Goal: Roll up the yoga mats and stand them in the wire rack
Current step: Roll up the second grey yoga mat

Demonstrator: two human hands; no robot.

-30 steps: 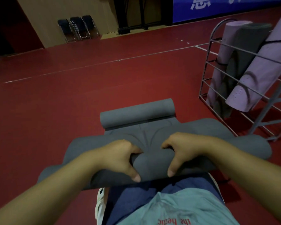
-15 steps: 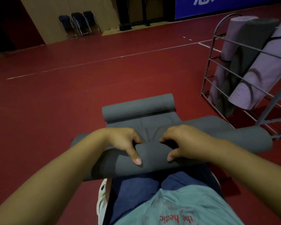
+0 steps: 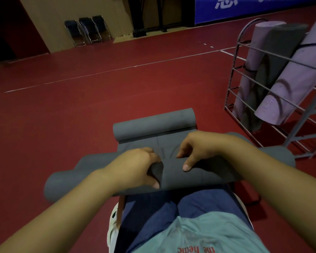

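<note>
Folding chairs (image 3: 88, 31) stand against the far wall at the left. On the red floor (image 3: 62, 115) lies a grey mat (image 3: 199, 176), its near end rolled across the person's knees. The left hand (image 3: 135, 167) grips that roll, fingers and thumb curled around it; just beside it the right hand (image 3: 199, 148) pinches it the same way. At the right, a wire rack (image 3: 274, 84) holds rolled mats (image 3: 297, 75) standing tilted.
</note>
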